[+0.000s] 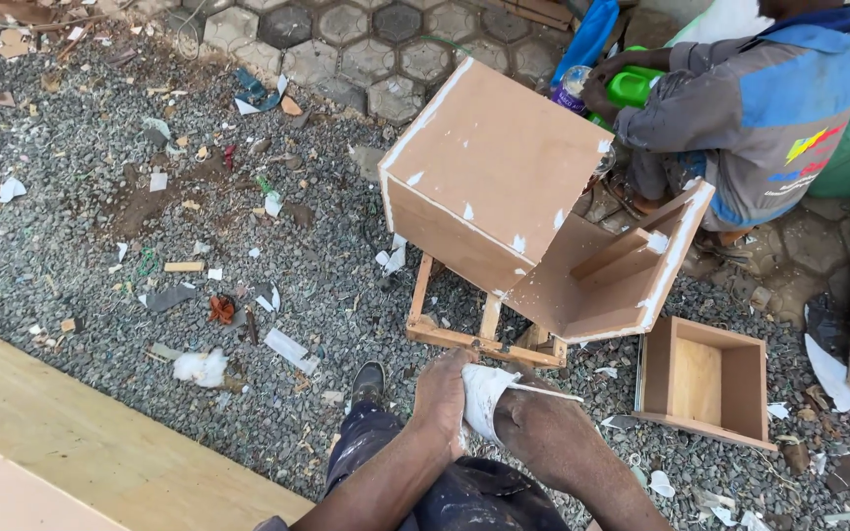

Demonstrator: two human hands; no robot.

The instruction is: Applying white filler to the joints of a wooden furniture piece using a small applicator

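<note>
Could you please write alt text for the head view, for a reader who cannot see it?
A person's left hand and right hand hold a white cloth between them, above gravel. Ahead stands a brown wooden cabinet on a small frame, a smaller open box beside it, and another person crouching behind.

Gravel ground (71, 236) carries brown cabinet (504, 187), small box (705, 379), possibly paper scraps (287, 346).

Bare forearms, no sleeves; dark paint-spattered trousers (464, 492); dark grey shoe (368, 382).
</note>
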